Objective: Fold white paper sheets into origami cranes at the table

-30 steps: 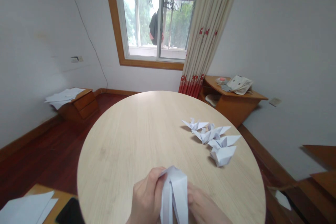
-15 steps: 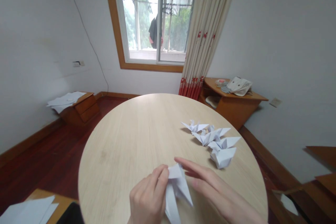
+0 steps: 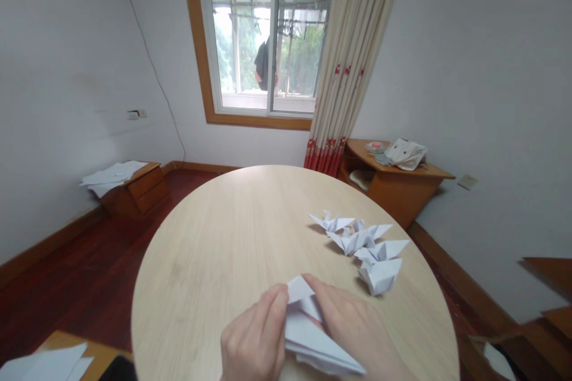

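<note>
A partly folded sheet of white paper (image 3: 313,333) lies low over the near edge of the round wooden table (image 3: 232,238). My left hand (image 3: 254,339) pinches its left side with curled fingers. On its right side my right hand (image 3: 357,333) presses with fingers closed over the fold. Several finished white paper cranes (image 3: 364,247) sit in a cluster on the table to the right, beyond my right hand.
White sheets (image 3: 40,363) and a dark phone (image 3: 118,369) lie on a surface at the bottom left. A low wooden drawer unit (image 3: 134,190) with papers stands by the left wall. A corner shelf (image 3: 393,178) with a bag is right of the curtain (image 3: 348,59).
The paper was held upright, then brought down toward the table and flattened. My right hand opened out, then closed over the paper's right side. The camera tilted slightly down.
</note>
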Demonstrator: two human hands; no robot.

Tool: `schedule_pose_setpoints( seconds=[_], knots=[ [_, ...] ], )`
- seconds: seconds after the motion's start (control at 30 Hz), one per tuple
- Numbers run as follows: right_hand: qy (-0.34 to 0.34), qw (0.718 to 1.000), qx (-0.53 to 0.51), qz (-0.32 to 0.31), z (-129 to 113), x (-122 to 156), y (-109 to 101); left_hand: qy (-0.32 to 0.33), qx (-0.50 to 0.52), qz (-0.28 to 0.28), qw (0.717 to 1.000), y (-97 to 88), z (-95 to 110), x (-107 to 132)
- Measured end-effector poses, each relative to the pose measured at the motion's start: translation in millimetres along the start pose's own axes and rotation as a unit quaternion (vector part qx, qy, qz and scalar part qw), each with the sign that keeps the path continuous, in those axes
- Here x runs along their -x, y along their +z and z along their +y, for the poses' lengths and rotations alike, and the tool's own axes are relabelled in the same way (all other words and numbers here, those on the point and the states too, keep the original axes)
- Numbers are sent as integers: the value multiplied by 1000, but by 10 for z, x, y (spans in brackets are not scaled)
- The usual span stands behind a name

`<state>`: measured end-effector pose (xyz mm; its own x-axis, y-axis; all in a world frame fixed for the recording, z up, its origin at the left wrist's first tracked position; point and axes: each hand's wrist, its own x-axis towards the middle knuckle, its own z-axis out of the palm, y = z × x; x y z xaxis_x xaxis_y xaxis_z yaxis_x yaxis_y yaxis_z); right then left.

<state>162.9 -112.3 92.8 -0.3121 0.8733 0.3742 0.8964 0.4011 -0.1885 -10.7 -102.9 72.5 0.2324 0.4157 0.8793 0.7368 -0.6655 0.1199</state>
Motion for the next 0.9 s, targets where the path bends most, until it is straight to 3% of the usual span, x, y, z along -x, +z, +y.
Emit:
schedule_pose_setpoints(
  seconds=[0.1,0.2,0.27,0.33,0.4,0.47,0.53,0.57,0.63,0.7,0.73,0.8,0.9],
  knots=[
    [-1,999,46,-5,36,-59,-39,-38,67,19,997,41,-23,113],
    [11,999,-8,-45,92,-177,-218,-177,171,34,969,62,-82,186],
    [25,993,-86,-78,130,-300,-342,-315,251,26,915,64,-142,168],
    [2,981,-164,-99,162,-464,-427,-427,340,21,838,71,-230,100],
    [-22,975,-191,-111,183,-669,-461,-482,421,12,768,102,-355,16],
    [-31,977,-170,-121,192,-910,-447,-504,467,-23,726,155,-518,-53],
    [-52,968,-152,-191,190,-1168,-391,-519,459,-49,719,207,-703,-96],
    [-59,962,-133,-230,186,-1294,-348,-518,421,-41,743,221,-794,-110],
    [-67,959,-118,-247,175,-1516,-233,-444,301,-21,844,203,-952,-129],
    [-81,954,-110,-266,171,-1671,-88,-270,193,-53,942,121,-1061,-142],
    [-89,951,-110,-275,177,-1720,-9,-164,167,-103,967,63,-1095,-144],
    [-106,944,-116,-290,212,-1769,152,8,143,-218,965,-59,-1133,-131],
    [-121,931,-130,-319,329,-1765,378,123,156,-361,911,-183,-1145,-67]
  ],
)
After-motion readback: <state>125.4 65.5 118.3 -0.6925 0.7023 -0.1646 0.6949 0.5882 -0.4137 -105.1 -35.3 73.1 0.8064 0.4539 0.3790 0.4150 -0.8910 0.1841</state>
